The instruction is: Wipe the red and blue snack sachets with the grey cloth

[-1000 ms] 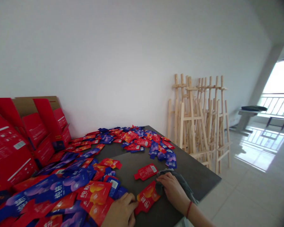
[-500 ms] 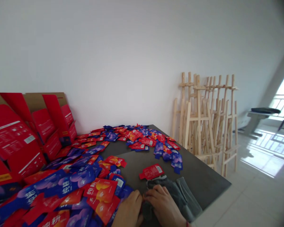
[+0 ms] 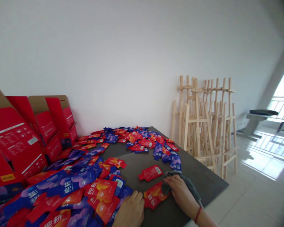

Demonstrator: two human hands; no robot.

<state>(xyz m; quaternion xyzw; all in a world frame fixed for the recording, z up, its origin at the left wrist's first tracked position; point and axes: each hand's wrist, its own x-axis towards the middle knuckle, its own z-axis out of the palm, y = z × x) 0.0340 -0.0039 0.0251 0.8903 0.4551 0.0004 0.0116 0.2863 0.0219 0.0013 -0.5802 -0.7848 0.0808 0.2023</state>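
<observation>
A red and orange pouch (image 3: 154, 195) printed with fruit lies flat on the dark table, between my two hands. My left hand (image 3: 130, 210) is closed at its left end, fingers curled, the fingertips partly hidden. Bunched under my right hand (image 3: 178, 190) is a grey-green cloth (image 3: 189, 183), gripped by the fingers, and its left part covers the pouch's right end. Just above lies another red pouch (image 3: 150, 172), back side up with a white barcode label. To the left of my left hand is a heap of red and blue pouches (image 3: 101, 192).
Open red cartons (image 3: 16, 138) stand at the left by the white wall. More pouches (image 3: 142, 140) are spread along the table's far side. Beyond the table's right edge (image 3: 217, 184) stand several wooden easels (image 3: 198, 123) on a tiled floor.
My right hand has moved right and slightly up with the cloth, away from my left hand. The fruit-printed pouch, hidden before, now shows between them. My left hand has barely moved.
</observation>
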